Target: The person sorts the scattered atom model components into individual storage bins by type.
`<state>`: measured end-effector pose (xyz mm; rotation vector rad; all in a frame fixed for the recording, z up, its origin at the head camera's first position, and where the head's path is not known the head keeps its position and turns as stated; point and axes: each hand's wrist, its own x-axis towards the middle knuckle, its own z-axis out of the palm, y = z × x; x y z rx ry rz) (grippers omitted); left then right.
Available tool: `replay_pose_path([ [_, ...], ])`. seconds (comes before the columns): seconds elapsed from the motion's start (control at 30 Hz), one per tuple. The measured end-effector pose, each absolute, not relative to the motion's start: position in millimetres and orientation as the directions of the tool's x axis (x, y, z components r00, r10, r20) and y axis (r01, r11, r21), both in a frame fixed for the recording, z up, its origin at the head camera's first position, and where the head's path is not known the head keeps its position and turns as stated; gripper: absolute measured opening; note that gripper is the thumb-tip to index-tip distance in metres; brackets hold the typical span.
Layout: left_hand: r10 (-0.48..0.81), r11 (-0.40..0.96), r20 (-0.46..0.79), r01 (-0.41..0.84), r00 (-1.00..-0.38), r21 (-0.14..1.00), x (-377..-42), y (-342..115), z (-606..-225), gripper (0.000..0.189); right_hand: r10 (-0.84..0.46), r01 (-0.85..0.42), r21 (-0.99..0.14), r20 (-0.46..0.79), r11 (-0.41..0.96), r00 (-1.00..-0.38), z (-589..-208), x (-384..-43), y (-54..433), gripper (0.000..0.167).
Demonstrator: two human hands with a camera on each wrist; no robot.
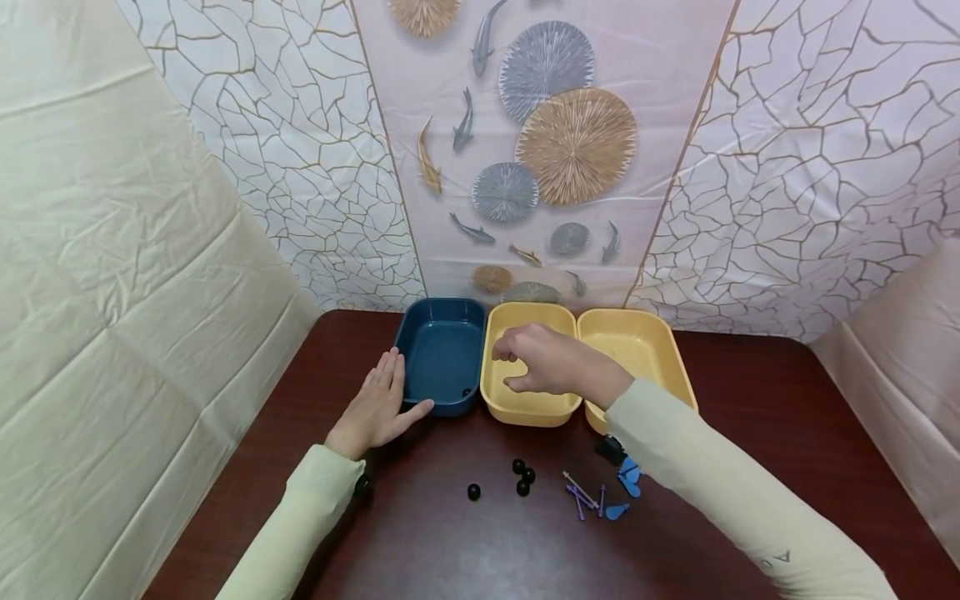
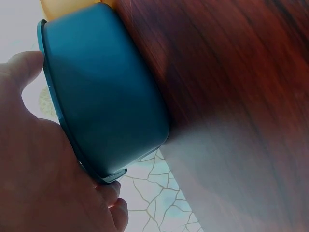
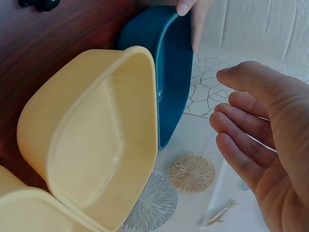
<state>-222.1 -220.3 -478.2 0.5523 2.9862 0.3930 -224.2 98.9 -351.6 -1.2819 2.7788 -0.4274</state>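
My left hand [image 1: 377, 404] rests against the near left corner of a blue bin [image 1: 442, 354], fingers straight along its left side and thumb at the front rim. In the left wrist view the thumb touches that rim. A small black ball [image 1: 467, 392] lies inside the blue bin near its front right corner. Over the middle yellow bin [image 1: 525, 417] hovers my right hand [image 1: 551, 358], with nothing in it. Thumb and loosely bent fingers stand apart, as the right wrist view shows. Several black balls [image 1: 522, 487] lie on the table in front of the bins.
A second yellow bin [image 1: 652, 350] stands at the right, partly behind the right forearm. Purple sticks [image 1: 577, 496], blue paddle-shaped pieces [image 1: 617, 511] and a black object [image 1: 611, 450] lie on the dark table [image 1: 420, 550]. Patterned cloth [image 1: 285, 125] hangs behind the table.
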Motion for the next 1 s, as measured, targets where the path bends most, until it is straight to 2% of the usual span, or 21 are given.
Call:
replay_pose_path([
  [0.23, 0.360, 0.901, -0.031, 0.339, -0.933, 0.270, -223, -220, -480, 0.105, -0.766, -0.755, -0.254, 0.072, 0.605, -0.638, -352, -207, 111, 0.030],
  [0.47, 0.353, 0.905, -0.037, 0.331, -0.935, 0.267, -223, -220, -480, 0.105, -0.782, -0.762, -0.300, 0.074, 0.575, -0.619, -362, -189, 122, 0.031],
  [0.67, 0.352, 0.905, -0.037, 0.331, -0.935, 0.267, -223, -220, -479, 0.104, -0.800, -0.773, -0.318, 0.069, 0.549, -0.597, -380, -174, 128, 0.030],
  [1.0, 0.348, 0.908, -0.045, 0.325, -0.936, 0.265, -224, -220, -480, 0.105, -0.795, -0.749, -0.353, 0.023, 0.560, -0.606, -421, -157, 134, 0.023],
])
